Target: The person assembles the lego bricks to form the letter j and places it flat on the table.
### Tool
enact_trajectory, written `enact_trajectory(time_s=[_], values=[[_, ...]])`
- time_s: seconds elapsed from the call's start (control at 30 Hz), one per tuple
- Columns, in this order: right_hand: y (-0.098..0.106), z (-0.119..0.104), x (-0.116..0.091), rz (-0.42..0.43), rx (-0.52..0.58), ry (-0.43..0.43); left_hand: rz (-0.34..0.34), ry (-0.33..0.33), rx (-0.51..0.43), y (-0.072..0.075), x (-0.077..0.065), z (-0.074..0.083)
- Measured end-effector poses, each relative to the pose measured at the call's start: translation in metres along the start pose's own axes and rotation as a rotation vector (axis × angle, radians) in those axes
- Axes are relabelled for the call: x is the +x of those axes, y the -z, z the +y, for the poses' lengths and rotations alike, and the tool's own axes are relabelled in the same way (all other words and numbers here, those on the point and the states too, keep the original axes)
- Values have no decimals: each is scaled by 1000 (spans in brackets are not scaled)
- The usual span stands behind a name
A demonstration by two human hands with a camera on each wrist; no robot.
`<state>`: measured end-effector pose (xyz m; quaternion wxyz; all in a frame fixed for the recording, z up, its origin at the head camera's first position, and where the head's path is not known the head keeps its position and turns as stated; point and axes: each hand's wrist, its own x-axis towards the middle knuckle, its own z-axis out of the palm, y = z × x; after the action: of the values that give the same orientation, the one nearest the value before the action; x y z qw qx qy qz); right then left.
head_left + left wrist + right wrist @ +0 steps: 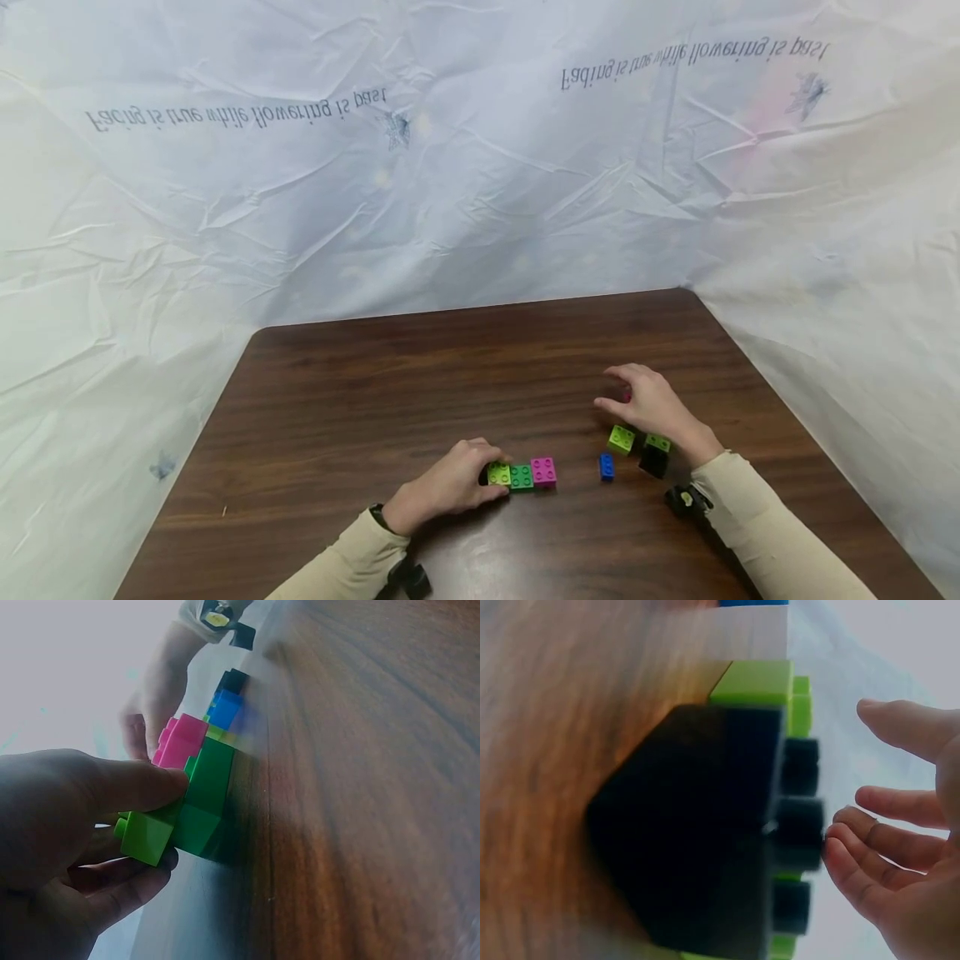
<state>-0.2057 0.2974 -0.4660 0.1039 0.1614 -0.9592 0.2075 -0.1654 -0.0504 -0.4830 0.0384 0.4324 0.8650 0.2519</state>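
Observation:
My left hand (452, 481) pinches a lime toy brick (498, 474) between thumb and fingers, at the left end of a short row. Beside it in that row come a green brick (521, 477) and a pink brick (543, 472). In the left wrist view the lime brick (146, 838) sits against the top of the longer green brick (208, 791). My right hand (654, 404) hovers with fingers spread over a red-pink brick (627, 393), mostly hidden behind the hand. The right wrist view shows those fingers relaxed, apart from the black brick (697, 832).
Near my right wrist lie a blue brick (607, 467), a lime brick (621, 439), and another lime brick (657, 442) against a black brick (654, 462). The brown wooden table (360, 392) meets a pale printed sheet (465, 208) at the back and sides.

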Motion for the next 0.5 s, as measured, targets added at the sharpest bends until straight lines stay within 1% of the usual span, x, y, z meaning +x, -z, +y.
enact_trajectory(time_s=[0.3,0.5], values=[[0,7,-3,-42,-10,-66,14,-10,6,-2,0,-1],[1,14,-6,-77,-35,-111,12,-6,11,-2,0,1]])
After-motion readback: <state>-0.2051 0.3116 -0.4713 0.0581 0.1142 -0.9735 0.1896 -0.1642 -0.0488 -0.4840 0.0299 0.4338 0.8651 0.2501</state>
